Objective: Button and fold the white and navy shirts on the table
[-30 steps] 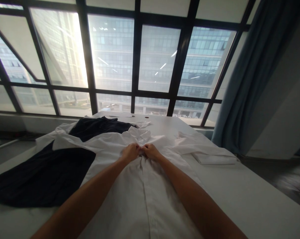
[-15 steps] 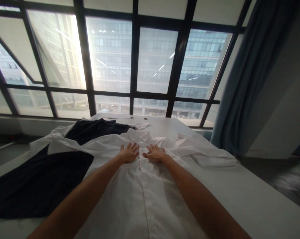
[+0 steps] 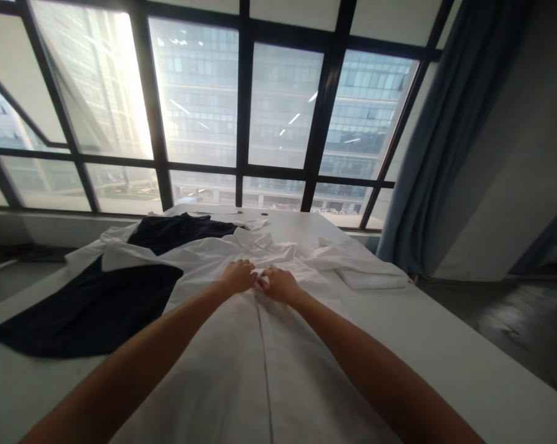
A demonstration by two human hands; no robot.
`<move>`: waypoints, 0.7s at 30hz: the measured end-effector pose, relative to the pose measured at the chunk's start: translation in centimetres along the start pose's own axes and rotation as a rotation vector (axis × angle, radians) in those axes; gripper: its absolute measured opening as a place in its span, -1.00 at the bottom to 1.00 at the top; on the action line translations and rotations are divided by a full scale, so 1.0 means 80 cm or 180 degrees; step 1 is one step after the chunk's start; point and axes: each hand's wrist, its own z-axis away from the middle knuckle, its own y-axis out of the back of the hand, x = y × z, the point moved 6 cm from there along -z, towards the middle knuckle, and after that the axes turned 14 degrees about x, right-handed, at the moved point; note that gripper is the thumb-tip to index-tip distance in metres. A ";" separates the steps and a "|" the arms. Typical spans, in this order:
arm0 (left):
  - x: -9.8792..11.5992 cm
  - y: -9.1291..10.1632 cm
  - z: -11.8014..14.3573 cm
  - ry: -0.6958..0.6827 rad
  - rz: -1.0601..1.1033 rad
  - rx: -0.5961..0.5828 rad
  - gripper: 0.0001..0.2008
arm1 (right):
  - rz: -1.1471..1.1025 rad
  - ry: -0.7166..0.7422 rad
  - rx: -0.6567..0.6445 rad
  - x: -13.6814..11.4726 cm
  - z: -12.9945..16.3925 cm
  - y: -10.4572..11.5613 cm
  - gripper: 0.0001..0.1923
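A white button-front shirt (image 3: 227, 351) lies spread on its back over a white table (image 3: 435, 351), its front opening running down the middle and its sleeves out to both sides. Near the upper part of that opening, my left hand (image 3: 238, 276) is closed, fingers curled on the cloth. Close beside it my right hand (image 3: 277, 284) pinches the shirt's front edge with thumb and fingers. The fingertips of the two hands nearly meet, and the small spot between them is partly hidden.
A dark navy garment (image 3: 93, 314) lies on the left, partly under the shirt's sleeve. Folded white cloth (image 3: 373, 279) rests under the right sleeve. Beyond the table stands a black-framed window (image 3: 244, 92), with a blue-grey curtain (image 3: 426, 160) at the right.
My hands have gone from lying flat with spread fingers to curled and pinching at the shirt's front opening. The view has shifted slightly.
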 end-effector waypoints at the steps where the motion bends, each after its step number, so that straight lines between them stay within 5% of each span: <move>1: 0.008 0.003 0.017 -0.0061 0.0055 -0.0121 -0.65 | 0.0009 0.0042 -0.0084 -0.008 0.015 0.004 -0.63; 8: 0.031 0.002 0.123 -0.0212 0.0279 -0.0839 -0.34 | -0.0147 0.0293 -0.0279 -0.035 0.093 0.016 -0.55; 13: 0.041 0.019 0.146 -0.0280 0.0308 -0.0673 -0.29 | -0.0589 0.0294 -0.1001 -0.029 0.121 0.004 -0.34; 21: 0.069 0.040 0.175 -0.0478 0.0475 -0.0792 -0.26 | -0.0665 0.0312 -0.0782 -0.029 0.147 0.016 -0.30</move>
